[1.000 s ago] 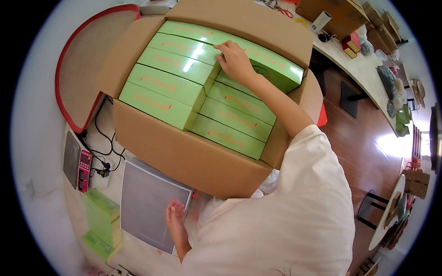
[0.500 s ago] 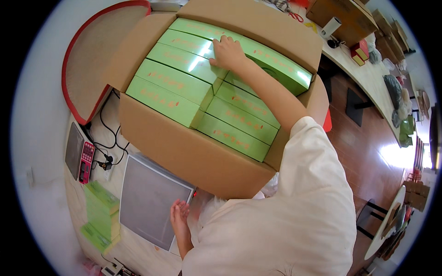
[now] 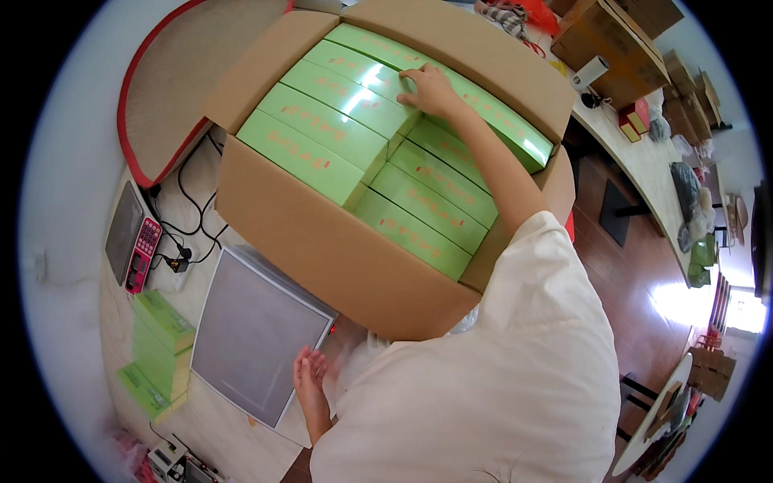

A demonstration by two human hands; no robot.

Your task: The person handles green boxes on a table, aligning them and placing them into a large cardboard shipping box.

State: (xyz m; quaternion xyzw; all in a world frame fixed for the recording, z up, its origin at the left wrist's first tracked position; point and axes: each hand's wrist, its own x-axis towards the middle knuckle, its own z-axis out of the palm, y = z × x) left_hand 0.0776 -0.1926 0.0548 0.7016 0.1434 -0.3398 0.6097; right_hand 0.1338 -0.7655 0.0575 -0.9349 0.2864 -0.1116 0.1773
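Observation:
My right hand (image 3: 427, 88) reaches over the cardboard carton (image 3: 330, 233), its bent fingers gripping the edge of a green box (image 3: 338, 92) at the upper middle, beside a recess. More flat green boxes (image 3: 419, 225) lie packed in rows inside, those in the lower-right part sitting deeper. My left hand (image 3: 308, 370) is below the carton, palm turned partly up with loosely curved, separated fingers and nothing in it, next to a grey-topped flat device (image 3: 241, 322).
At left are a red-rimmed tray (image 3: 169, 64), a pink-keyed scale (image 3: 137, 241), black cables and green boxes (image 3: 157, 346). A long table (image 3: 660, 177) at right holds cartons, a white cylinder (image 3: 589, 72) and bags. A round table (image 3: 652, 427) stands at lower right.
The view has shifted, moving the carton slightly up and right in frame. My right hand stays at about the same boxes, its fingers slightly adjusted; my left hand stays beside the grey device.

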